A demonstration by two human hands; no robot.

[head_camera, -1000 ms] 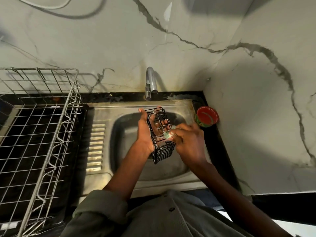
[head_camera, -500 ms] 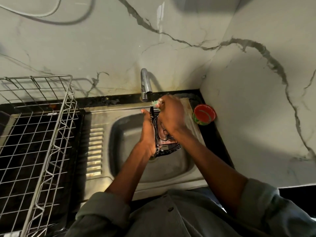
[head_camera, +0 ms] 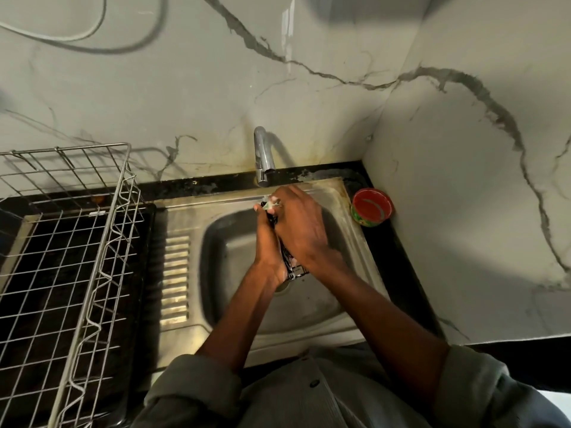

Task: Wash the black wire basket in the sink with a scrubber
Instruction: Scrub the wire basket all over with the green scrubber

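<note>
Over the sink [head_camera: 349, 217] the person held the basket [head_camera: 292, 270] upright between both hands, above the bowl and in front of the tap [head_camera: 262, 156]. Most of the black wire was hidden; only a lower corner showed beneath the palms and a sliver at the top. The left hand [head_camera: 267, 242] lay along the basket's left side, fingers pointing up toward the tap, its grip wrapped round the wire as far as I could see. The right hand [head_camera: 298, 225] covered the other side from above, fingers curled over the top end, where a pale, sudsy bit of the scrubber [head_camera: 273, 202] poked out between the fingertips; that grip was closed on the scrubber and pressed against the basket. Both grey sleeves were pushed up the forearms. A red-lidded tub [head_camera: 372, 206] stood on the black counter [head_camera: 398, 273] in the corner just right of the sink. To the left a big wire rack [head_camera: 92, 242] sat beside the ribbed drainboard [head_camera: 176, 278]. A cable [head_camera: 77, 38] looped across the marble wall up top.
</note>
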